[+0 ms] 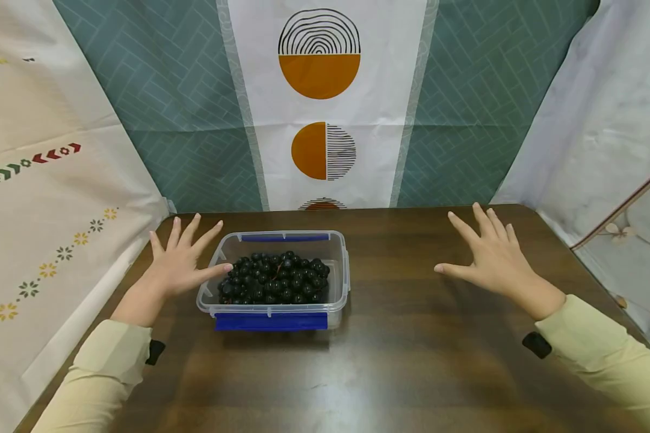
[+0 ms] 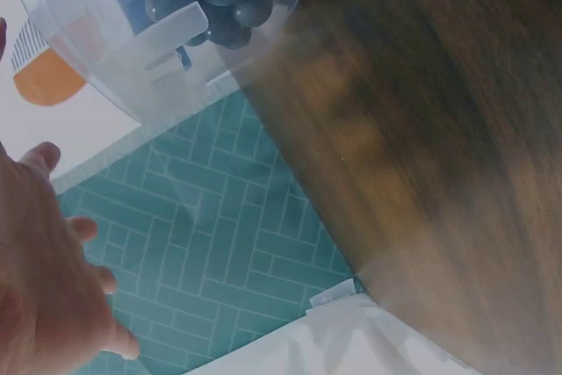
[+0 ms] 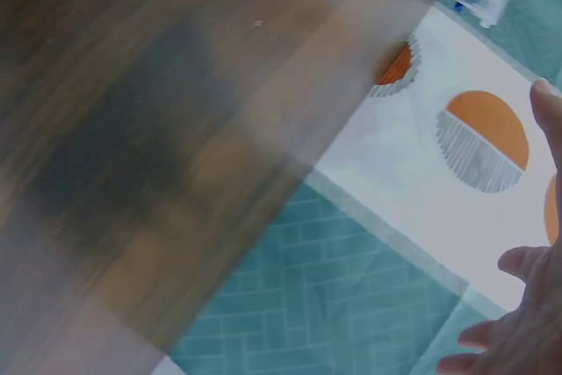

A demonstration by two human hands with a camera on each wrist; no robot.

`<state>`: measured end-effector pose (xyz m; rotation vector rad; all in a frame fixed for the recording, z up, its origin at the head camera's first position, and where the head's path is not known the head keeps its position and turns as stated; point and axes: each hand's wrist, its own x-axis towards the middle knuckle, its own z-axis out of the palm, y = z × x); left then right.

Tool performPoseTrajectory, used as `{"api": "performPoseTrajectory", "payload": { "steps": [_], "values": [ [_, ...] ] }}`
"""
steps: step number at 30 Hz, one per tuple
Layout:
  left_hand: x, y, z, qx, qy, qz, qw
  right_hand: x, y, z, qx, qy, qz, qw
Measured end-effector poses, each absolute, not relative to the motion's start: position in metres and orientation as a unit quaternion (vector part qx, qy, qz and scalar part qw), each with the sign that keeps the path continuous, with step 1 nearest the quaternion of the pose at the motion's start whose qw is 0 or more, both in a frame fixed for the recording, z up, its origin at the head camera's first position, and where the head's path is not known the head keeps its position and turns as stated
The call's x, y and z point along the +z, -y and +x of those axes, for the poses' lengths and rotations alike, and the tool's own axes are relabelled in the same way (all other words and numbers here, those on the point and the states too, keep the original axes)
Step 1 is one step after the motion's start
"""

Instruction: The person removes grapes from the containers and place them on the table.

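A clear plastic container (image 1: 338, 273) with blue clips stands left of centre on the table, its top uncovered. Dark grapes (image 1: 276, 279) lie heaped inside it, and a few show large in the left wrist view. My left hand (image 1: 179, 261) hovers by the container's left side with fingers spread, its thumb tip overlapping the near-left rim in the head view; whether it touches cannot be told. Far to the right, my right hand (image 1: 493, 258) is held over the table with fingers spread, holding nothing. The right wrist view shows part of that hand (image 3: 518, 322) at its edge.
The brown wooden table (image 1: 401, 361) reaches back to a green curtain (image 1: 466, 120) with a white printed panel (image 1: 379, 90). White patterned cloth (image 1: 49, 228) hangs at the left, and pale cloth (image 1: 606, 132) hangs at the right.
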<state>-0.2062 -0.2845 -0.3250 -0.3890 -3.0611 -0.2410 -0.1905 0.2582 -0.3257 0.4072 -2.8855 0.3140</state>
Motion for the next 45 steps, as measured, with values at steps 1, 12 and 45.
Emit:
{"api": "performPoseTrajectory", "payload": {
  "steps": [1, 12, 45],
  "values": [
    [-0.324, 0.284, -0.206, -0.08, 0.988, -0.129, 0.028, -0.324, -0.257, -0.191, 0.11, 0.977, 0.144, 0.11],
    [-0.317, 0.279, -0.206, -0.102, 0.981, -0.145, 0.074, -0.313, -0.245, -0.191, 0.135, 0.97, 0.167, 0.118],
    [-0.318, 0.289, -0.21, -0.222, 0.966, -0.124, 0.038, -0.294, -0.18, -0.203, 0.262, 0.931, 0.246, 0.064]
  ]
}}
